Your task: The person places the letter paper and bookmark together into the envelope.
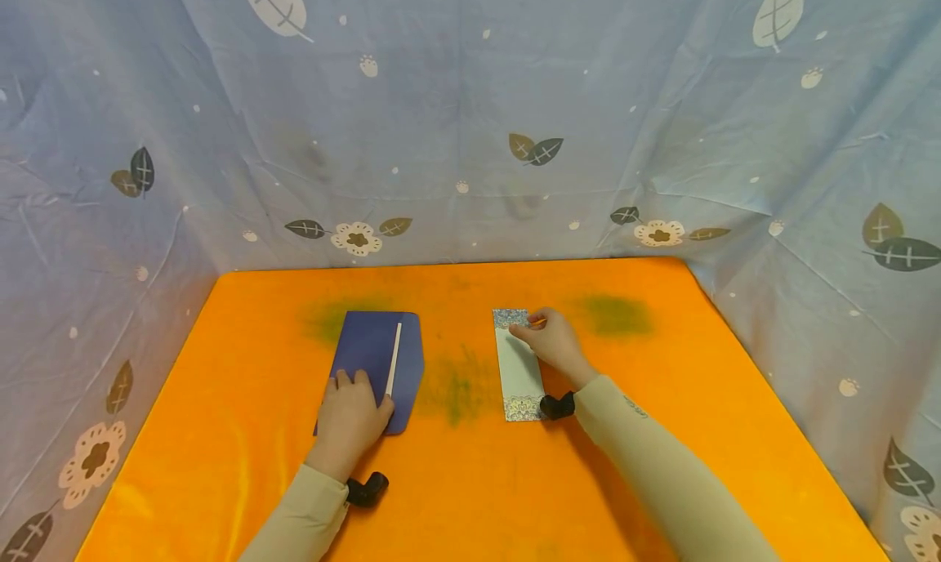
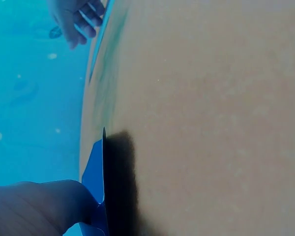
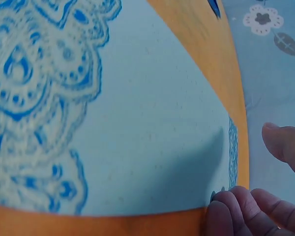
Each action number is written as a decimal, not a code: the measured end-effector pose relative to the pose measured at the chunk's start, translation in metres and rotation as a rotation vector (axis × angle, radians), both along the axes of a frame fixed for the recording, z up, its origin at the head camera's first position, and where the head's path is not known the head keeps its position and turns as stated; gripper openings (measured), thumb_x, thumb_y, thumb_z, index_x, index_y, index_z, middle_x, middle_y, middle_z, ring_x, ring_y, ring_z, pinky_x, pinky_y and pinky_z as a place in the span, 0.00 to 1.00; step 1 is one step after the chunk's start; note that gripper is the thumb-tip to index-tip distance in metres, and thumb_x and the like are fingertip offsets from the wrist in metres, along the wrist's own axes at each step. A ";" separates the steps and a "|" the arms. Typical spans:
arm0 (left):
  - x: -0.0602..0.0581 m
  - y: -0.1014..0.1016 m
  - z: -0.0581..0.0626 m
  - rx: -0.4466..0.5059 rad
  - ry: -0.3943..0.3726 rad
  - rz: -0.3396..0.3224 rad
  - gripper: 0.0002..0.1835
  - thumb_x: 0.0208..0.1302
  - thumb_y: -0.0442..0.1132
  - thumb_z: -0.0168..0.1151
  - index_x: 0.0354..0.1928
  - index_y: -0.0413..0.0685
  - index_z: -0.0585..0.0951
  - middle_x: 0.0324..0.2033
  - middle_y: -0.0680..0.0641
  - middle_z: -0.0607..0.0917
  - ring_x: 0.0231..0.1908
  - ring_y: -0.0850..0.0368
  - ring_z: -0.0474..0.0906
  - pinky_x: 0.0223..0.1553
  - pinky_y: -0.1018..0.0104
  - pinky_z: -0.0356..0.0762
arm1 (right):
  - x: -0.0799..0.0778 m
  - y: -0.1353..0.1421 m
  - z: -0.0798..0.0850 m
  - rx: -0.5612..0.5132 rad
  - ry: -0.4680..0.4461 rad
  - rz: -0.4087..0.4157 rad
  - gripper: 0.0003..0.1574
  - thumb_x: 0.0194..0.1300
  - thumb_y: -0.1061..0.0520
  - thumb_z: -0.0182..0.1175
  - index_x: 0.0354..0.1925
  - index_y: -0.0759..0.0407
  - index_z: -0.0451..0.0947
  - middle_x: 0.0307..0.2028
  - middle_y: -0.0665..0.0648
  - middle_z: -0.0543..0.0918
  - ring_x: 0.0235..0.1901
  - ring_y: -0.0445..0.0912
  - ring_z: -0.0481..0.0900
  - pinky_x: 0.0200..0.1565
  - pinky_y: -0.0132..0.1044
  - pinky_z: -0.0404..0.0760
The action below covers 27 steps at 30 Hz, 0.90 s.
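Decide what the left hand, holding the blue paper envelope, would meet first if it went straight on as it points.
The left hand would probably meet the blue-grey patterned fabric wall beyond the orange tabletop, though depth is unclear.

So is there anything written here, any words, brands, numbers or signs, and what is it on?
Right sleeve: one small dark mark, perhaps lettering, too small to read.
Blue envelope: no text visible.
Card: ornament, no readable words.
Cloth backdrop: printed leaves and flowers, no text visible.
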State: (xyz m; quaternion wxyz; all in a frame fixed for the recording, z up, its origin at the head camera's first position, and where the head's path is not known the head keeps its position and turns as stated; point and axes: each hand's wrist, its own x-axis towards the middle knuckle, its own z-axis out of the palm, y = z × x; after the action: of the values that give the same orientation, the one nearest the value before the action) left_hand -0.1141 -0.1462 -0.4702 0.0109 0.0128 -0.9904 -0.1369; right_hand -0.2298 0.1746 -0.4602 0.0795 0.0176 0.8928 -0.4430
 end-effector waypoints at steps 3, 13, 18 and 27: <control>0.000 0.001 0.000 0.000 0.001 0.002 0.37 0.62 0.49 0.60 0.59 0.18 0.68 0.57 0.14 0.65 0.59 0.19 0.61 0.56 0.34 0.67 | 0.000 0.005 -0.001 0.021 -0.007 -0.003 0.35 0.60 0.40 0.66 0.54 0.62 0.74 0.43 0.61 0.81 0.33 0.49 0.80 0.35 0.42 0.81; 0.000 0.003 -0.002 -0.010 0.000 0.006 0.37 0.62 0.50 0.61 0.59 0.19 0.68 0.57 0.15 0.64 0.59 0.20 0.61 0.55 0.35 0.67 | 0.000 0.011 -0.004 0.089 -0.022 -0.034 0.34 0.57 0.40 0.68 0.49 0.64 0.74 0.43 0.62 0.78 0.36 0.53 0.76 0.36 0.43 0.77; 0.001 0.004 -0.001 0.000 -0.011 0.009 0.37 0.62 0.49 0.61 0.59 0.19 0.68 0.57 0.15 0.64 0.59 0.19 0.60 0.55 0.34 0.67 | 0.000 0.014 -0.005 0.054 -0.056 -0.048 0.34 0.56 0.40 0.69 0.48 0.63 0.74 0.42 0.62 0.78 0.35 0.53 0.75 0.35 0.42 0.77; 0.001 0.002 0.000 0.007 -0.027 0.012 0.38 0.63 0.49 0.60 0.59 0.19 0.67 0.58 0.14 0.63 0.60 0.19 0.59 0.55 0.33 0.66 | 0.002 0.010 -0.004 0.032 -0.053 -0.063 0.29 0.55 0.44 0.72 0.42 0.62 0.73 0.36 0.61 0.76 0.31 0.53 0.73 0.31 0.39 0.74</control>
State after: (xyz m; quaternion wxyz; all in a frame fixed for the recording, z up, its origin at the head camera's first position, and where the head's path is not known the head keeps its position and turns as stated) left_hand -0.1134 -0.1445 -0.4702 -0.0019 0.0204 -0.9899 -0.1399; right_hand -0.2282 0.1850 -0.4645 0.0887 0.0588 0.8963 -0.4305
